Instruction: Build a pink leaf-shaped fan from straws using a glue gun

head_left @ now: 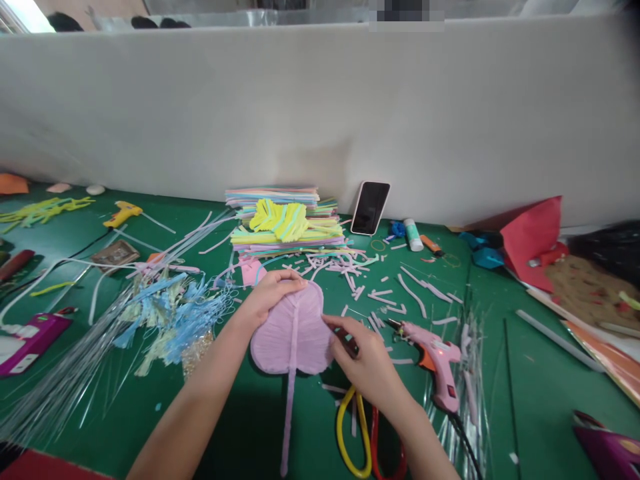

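A lilac heart-shaped leaf (275,340) with a long stem, made of fuzzy strips, is in front of me, its stem pointing towards me. My left hand (267,297) grips its far upper left part, thumb and fingers closed on it. At its right edge, my right hand (365,357) pinches with thumb and index finger touching the rim. Below my right wrist lie scissors with one yellow and one red handle (340,433), partly hidden. A pink glue gun (443,370) rests to the right of that hand. Short lilac strip offcuts (350,267) are scattered beyond the leaf.
Bundled coloured pipe cleaners (290,233) and a phone (371,208) stand by the white partition (200,113). Blue tassels (185,313) and clear thin rods (85,353) cover the left. A yellow glue gun (123,213), glue stick tube (413,235) and red paper (533,240) lie farther out.
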`<state>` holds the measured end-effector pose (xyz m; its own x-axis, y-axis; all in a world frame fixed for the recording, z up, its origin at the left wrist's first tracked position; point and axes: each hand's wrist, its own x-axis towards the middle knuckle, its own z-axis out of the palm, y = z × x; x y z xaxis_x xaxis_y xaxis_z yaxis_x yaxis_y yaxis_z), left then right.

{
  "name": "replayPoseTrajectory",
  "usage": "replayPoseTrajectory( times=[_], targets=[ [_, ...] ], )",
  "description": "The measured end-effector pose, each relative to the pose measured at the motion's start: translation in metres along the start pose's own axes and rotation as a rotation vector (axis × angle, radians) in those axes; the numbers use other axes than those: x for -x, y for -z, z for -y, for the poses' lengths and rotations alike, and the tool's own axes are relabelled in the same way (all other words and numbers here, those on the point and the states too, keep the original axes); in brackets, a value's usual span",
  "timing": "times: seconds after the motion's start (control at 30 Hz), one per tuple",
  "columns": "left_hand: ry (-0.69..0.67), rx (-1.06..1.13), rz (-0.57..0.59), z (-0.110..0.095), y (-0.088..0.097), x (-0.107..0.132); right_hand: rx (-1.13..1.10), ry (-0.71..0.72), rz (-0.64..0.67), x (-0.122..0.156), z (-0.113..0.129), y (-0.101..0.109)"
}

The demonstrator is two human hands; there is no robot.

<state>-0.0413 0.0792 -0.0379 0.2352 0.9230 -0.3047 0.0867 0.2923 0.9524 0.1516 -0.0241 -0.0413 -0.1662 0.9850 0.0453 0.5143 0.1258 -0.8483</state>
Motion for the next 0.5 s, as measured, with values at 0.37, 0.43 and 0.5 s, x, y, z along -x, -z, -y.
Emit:
replayPoseTrajectory(
  times=[0.37,0.43,0.5],
  targets=[
    [-0.027,-0.201,0.242,-0.011,-0.011,0.024,-0.002,-0.233,-0.09,0.002,0.005,0.013],
    [-0.045,-0.24,0.293,-0.012,-0.015,0.029,-0.014,-0.207,-0.071,-0.002,0.01,0.015],
    [-0.028,-0.221,0.323,-0.013,-0.016,0.036,-0.028,-0.208,-0.057,-0.004,0.013,0.018]
  ],
)
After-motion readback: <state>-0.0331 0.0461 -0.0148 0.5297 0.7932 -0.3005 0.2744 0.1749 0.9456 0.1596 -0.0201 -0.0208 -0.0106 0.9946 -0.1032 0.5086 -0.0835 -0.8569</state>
